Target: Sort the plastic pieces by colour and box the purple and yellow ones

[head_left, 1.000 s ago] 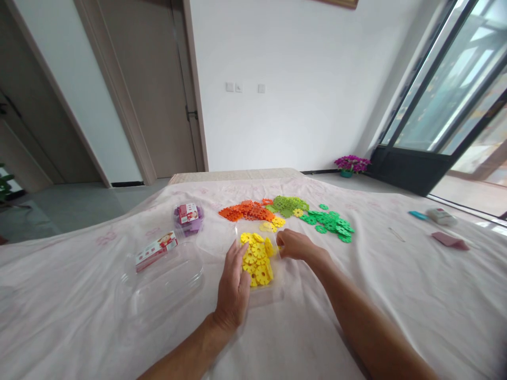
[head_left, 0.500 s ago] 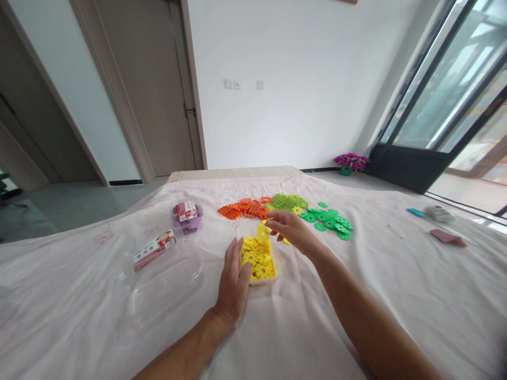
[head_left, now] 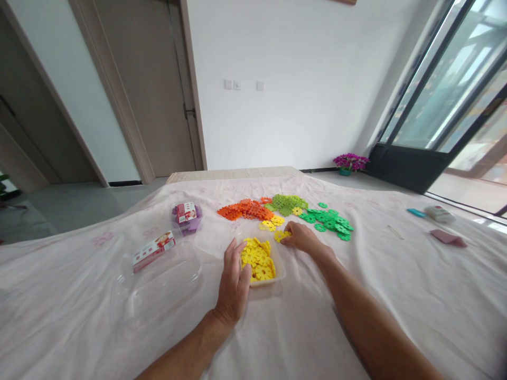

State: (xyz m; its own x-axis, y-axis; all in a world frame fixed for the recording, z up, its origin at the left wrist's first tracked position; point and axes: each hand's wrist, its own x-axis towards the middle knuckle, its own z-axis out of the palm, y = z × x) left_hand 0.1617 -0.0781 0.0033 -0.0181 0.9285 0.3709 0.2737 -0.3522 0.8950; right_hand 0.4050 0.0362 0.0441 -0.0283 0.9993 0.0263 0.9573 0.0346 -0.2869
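Observation:
A small clear plastic container [head_left: 279, 266] holds a heap of yellow snowflake building discs [head_left: 258, 257]. My left hand [head_left: 233, 277] grips its left side, thumb over the near rim and fingers along the far part. To the right and just beyond the container, my right hand [head_left: 303, 237] is closed, its fingertips on a yellow snowflake disc [head_left: 281, 236] at the cloth. Several more yellow discs [head_left: 271, 222] lie a little farther back, near the pile of orange discs [head_left: 246, 209]. Light green discs [head_left: 287, 203] and darker green discs [head_left: 332, 220] lie to the right of the orange ones.
A clear box of purple pieces [head_left: 187, 217] stands at the left. Nearer me lies an empty clear plastic package [head_left: 166, 274] with a printed label [head_left: 154, 250]. At the far right are a pink cloth piece [head_left: 447, 237], a white packet [head_left: 439, 214] and a blue item [head_left: 415, 212].
My right hand has moved from above the container's far end to the right and down to the cloth. The yellow disc raised over the heap is gone from there. My left hand stays put.

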